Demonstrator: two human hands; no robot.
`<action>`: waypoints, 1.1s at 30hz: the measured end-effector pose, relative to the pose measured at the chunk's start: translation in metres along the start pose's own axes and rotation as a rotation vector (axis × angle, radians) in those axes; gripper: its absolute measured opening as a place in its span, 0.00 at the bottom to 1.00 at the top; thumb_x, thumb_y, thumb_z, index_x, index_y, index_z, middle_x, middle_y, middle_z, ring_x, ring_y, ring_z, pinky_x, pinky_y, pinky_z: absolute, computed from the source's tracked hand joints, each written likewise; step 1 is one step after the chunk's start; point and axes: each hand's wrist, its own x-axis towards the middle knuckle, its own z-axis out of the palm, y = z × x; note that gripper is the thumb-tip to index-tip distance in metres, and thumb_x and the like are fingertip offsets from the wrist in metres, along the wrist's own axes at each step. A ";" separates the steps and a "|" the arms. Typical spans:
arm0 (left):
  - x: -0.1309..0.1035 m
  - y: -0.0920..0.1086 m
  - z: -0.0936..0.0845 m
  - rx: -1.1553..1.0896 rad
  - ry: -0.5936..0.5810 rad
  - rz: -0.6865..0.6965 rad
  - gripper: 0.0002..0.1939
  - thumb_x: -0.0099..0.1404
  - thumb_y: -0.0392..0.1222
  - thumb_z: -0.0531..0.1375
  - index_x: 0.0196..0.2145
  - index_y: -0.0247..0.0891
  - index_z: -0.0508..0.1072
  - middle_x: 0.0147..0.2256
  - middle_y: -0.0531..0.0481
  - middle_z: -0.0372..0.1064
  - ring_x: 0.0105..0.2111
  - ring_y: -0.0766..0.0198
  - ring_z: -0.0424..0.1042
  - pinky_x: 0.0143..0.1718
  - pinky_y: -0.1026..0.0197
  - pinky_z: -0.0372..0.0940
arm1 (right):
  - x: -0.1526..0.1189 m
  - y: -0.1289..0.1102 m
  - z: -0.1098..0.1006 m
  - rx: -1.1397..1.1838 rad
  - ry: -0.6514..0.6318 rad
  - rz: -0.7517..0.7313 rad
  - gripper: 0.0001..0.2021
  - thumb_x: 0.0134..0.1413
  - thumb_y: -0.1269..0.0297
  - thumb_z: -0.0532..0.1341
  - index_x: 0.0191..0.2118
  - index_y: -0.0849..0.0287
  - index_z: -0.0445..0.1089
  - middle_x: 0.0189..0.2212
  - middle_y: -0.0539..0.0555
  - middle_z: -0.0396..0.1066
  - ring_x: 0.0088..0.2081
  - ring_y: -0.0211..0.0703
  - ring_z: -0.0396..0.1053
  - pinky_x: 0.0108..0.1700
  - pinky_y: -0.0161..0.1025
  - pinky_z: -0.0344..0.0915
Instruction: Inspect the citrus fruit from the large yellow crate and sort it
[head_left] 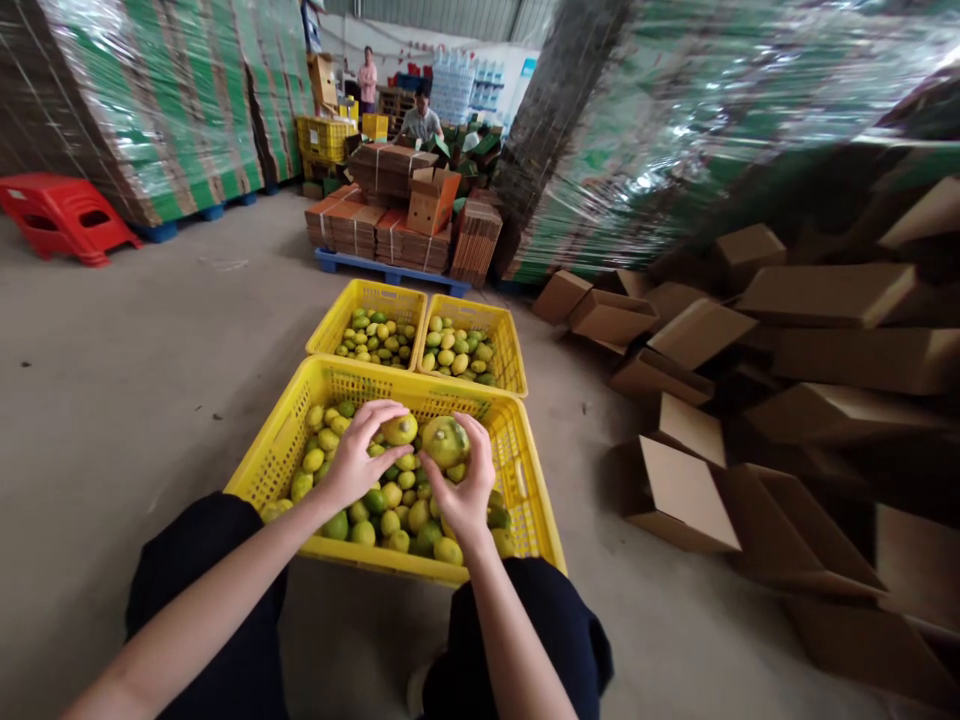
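Observation:
Above the near yellow crate (pixel 541 490), my left hand (pixel 360 458) pinches a small yellow-green lemon (pixel 400 430) between thumb and fingers. Close beside it, my right hand (pixel 466 490) grips a larger green-yellow lemon (pixel 444 442), its thumb underneath and its fingers on the far right side. Many yellow and green lemons (pixel 390 522) lie in the crate below both hands. Two more yellow crates, the back left one (pixel 319 328) and the back right one (pixel 514 360), also hold lemons and stand against the near crate's far side.
Empty cardboard boxes (pixel 686 490) lie heaped on the right. Flattened cartons (pixel 416 245) sit on a blue pallet (pixel 390 275) ahead, with a person (pixel 422 120) behind them. A red stool (pixel 64 215) stands left. Wrapped stacks (pixel 172 100) rise on both sides.

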 end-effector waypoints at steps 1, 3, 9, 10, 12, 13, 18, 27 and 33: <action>0.000 0.002 -0.001 0.025 -0.002 0.056 0.17 0.64 0.42 0.64 0.51 0.44 0.71 0.51 0.43 0.67 0.54 0.55 0.68 0.54 0.50 0.67 | -0.001 0.001 0.000 0.003 -0.010 -0.018 0.27 0.45 0.69 0.68 0.53 0.47 0.67 0.52 0.55 0.68 0.57 0.55 0.63 0.63 0.55 0.57; 0.001 0.004 -0.004 0.063 -0.002 0.132 0.18 0.64 0.41 0.63 0.52 0.45 0.71 0.51 0.44 0.68 0.54 0.55 0.68 0.56 0.48 0.65 | -0.003 0.003 0.001 0.014 -0.017 -0.025 0.28 0.45 0.69 0.68 0.54 0.47 0.66 0.52 0.56 0.68 0.58 0.56 0.63 0.63 0.57 0.57; 0.004 0.003 -0.010 0.093 -0.101 0.082 0.21 0.64 0.45 0.63 0.55 0.45 0.69 0.52 0.43 0.69 0.54 0.55 0.69 0.53 0.50 0.68 | -0.003 0.007 0.002 -0.038 -0.011 -0.071 0.27 0.46 0.70 0.68 0.53 0.47 0.66 0.52 0.56 0.67 0.57 0.56 0.64 0.63 0.58 0.58; 0.003 0.003 -0.010 0.085 -0.104 0.064 0.21 0.64 0.45 0.63 0.54 0.45 0.70 0.52 0.43 0.69 0.54 0.55 0.69 0.53 0.51 0.68 | -0.002 0.007 0.002 -0.047 -0.007 -0.078 0.26 0.47 0.70 0.68 0.53 0.47 0.65 0.52 0.56 0.68 0.57 0.56 0.65 0.62 0.58 0.58; 0.003 0.003 -0.009 0.055 -0.106 0.038 0.20 0.64 0.46 0.63 0.54 0.45 0.70 0.52 0.43 0.69 0.54 0.55 0.69 0.51 0.52 0.69 | -0.002 0.008 0.003 -0.076 -0.008 -0.084 0.25 0.47 0.68 0.68 0.53 0.48 0.66 0.51 0.57 0.68 0.57 0.57 0.65 0.62 0.59 0.59; 0.003 0.003 -0.009 0.033 -0.107 0.025 0.20 0.64 0.46 0.64 0.53 0.45 0.71 0.52 0.43 0.69 0.54 0.55 0.69 0.50 0.53 0.70 | -0.002 0.009 0.003 -0.098 -0.009 -0.085 0.25 0.48 0.67 0.67 0.53 0.48 0.66 0.51 0.57 0.68 0.56 0.57 0.65 0.62 0.59 0.59; 0.010 0.000 -0.009 -0.273 -0.107 -0.294 0.24 0.55 0.46 0.70 0.50 0.43 0.75 0.51 0.44 0.70 0.48 0.56 0.73 0.40 0.61 0.74 | 0.000 0.011 0.005 -0.148 0.044 -0.065 0.22 0.45 0.62 0.69 0.48 0.53 0.67 0.48 0.58 0.70 0.53 0.56 0.68 0.57 0.59 0.65; 0.028 -0.011 -0.012 -1.037 -0.208 -1.388 0.26 0.72 0.53 0.49 0.41 0.25 0.76 0.20 0.44 0.73 0.13 0.69 0.69 0.12 0.74 0.64 | 0.014 0.023 0.007 0.890 -0.208 1.291 0.23 0.60 0.44 0.53 0.36 0.61 0.69 0.22 0.57 0.74 0.17 0.41 0.69 0.12 0.31 0.56; 0.029 -0.004 -0.011 -1.029 -0.147 -1.365 0.26 0.73 0.52 0.49 0.36 0.25 0.75 0.18 0.44 0.72 0.11 0.69 0.66 0.10 0.74 0.62 | 0.008 0.022 0.016 1.089 -0.215 1.330 0.20 0.61 0.48 0.53 0.38 0.62 0.70 0.23 0.57 0.76 0.17 0.41 0.70 0.12 0.30 0.60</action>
